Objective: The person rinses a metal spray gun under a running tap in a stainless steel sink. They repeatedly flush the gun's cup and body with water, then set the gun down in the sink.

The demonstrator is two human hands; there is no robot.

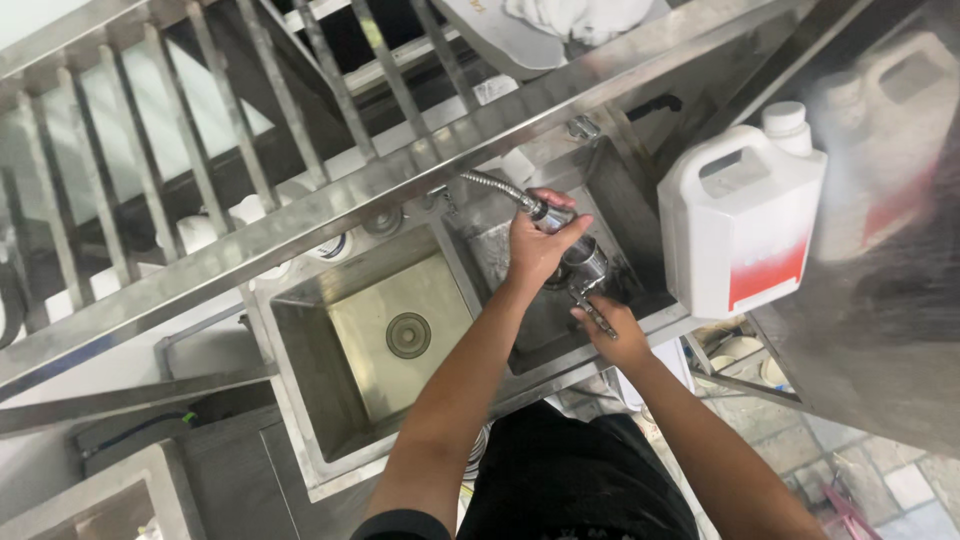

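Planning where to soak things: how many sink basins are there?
2. One basin, with a round drain, lies to the left of the hands; the other basin is under the left hand and right hand. More may be hidden.

we see: black top (pixel 575 480) at 6 o'clock | dark short sleeve edge (pixel 400 525) at 7 o'clock | forearms bare

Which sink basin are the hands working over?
The smaller, darker basin beside the white jug; left hand and right hand are over it. The larger basin with the round drain sits unoccupied.
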